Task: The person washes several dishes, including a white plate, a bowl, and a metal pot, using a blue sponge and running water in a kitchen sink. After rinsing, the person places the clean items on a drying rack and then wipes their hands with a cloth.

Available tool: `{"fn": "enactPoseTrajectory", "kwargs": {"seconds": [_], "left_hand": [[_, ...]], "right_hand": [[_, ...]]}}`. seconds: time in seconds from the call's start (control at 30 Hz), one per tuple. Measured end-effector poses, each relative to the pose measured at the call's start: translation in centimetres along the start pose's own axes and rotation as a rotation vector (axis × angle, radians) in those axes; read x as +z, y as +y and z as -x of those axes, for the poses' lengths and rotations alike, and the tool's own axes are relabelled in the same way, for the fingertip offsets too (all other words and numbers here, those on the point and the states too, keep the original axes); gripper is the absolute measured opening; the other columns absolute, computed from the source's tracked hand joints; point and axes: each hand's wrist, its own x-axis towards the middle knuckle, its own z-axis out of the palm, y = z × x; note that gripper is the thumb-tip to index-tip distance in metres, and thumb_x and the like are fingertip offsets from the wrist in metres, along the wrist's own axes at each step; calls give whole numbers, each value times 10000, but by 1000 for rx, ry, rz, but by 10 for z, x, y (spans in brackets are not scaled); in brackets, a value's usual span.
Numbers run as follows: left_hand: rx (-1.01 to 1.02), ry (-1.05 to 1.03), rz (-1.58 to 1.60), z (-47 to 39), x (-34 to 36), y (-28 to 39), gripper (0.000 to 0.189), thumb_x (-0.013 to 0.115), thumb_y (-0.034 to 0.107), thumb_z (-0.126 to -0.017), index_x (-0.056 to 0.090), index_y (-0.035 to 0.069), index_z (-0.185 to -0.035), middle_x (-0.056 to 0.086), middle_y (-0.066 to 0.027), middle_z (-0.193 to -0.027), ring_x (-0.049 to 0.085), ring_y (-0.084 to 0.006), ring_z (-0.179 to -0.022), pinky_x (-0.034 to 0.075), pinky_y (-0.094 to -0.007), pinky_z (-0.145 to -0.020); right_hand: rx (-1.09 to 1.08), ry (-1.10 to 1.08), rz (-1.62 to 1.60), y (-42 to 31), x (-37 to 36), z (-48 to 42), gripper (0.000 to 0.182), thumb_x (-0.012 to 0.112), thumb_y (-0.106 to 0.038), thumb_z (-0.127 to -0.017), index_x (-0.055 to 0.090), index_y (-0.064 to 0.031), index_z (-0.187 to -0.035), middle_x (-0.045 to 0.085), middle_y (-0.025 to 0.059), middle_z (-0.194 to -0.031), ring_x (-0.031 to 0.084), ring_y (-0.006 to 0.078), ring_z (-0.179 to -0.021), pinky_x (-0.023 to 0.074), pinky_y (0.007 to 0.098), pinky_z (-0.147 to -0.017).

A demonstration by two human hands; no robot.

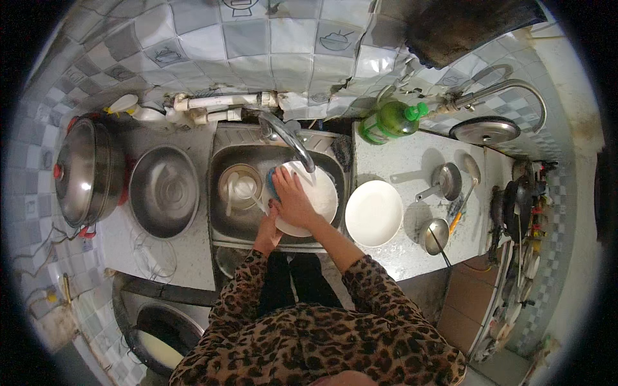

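Over the steel sink (227, 157), my left hand (268, 235) grips the near-left rim of a white plate (321, 198). My right hand (294, 200) lies spread on the plate's face, pressing a blue sponge (273, 185) near its left edge; the palm hides part of the sponge. Directly above the plate hangs the spout of a chrome faucet (294, 144). To the left in the basin sits a round bowl (224, 179) with a small white cup and spoons in it.
Right of the sink, the counter holds a white plate (374, 212), a green bottle (391, 120), a small pan (449, 181) and a ladle (436, 234). On the left stand a steel basin (164, 193) and a lidded pot (87, 173). A dark pan (169, 323) lies below left.
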Motion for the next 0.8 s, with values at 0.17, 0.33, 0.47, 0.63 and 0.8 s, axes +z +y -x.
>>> {"fn": "enactPoseTrajectory", "kwargs": {"seconds": [0.17,0.33,0.47,0.63,0.8], "left_hand": [[136,68,-10,-2,-9,-2,566,406,428,-984,305,44,-1388,455,-84,-1324,476,-230,-1189,431,-369,-949],[12,202,-54,-2,-5,13,587,419,416,-982,281,25,-1397,447,-104,-1326,474,-236,-1195,428,-385,-967],[58,123,-129,-1,-5,13,605,420,418,-981,268,12,-1402,442,-125,-1318,470,-250,-1196,439,-398,-954],[125,26,-36,-16,-13,14,672,437,490,-952,206,97,-1446,404,-94,-1376,438,-264,-1236,418,-412,-986],[144,111,-50,-33,-13,19,621,415,488,-960,318,51,-1391,448,-105,-1346,498,-260,-1174,443,-407,-958]], "right_hand": [[285,25,188,44,20,7,626,444,-294,-934,257,85,-1397,219,185,-1495,177,356,-1391,98,486,-1135],[375,56,-133,-17,53,27,617,468,-204,-913,236,122,-1383,171,304,-1469,153,440,-1377,139,499,-1125],[159,153,-125,1,21,-5,590,487,-176,-903,264,100,-1375,271,257,-1447,218,435,-1357,155,510,-1117],[379,171,87,17,32,11,568,437,-188,-913,267,55,-1398,220,244,-1476,160,401,-1391,143,515,-1118],[118,47,-248,-35,34,34,553,424,-184,-915,284,53,-1394,187,252,-1485,171,398,-1389,182,457,-1124]]}}
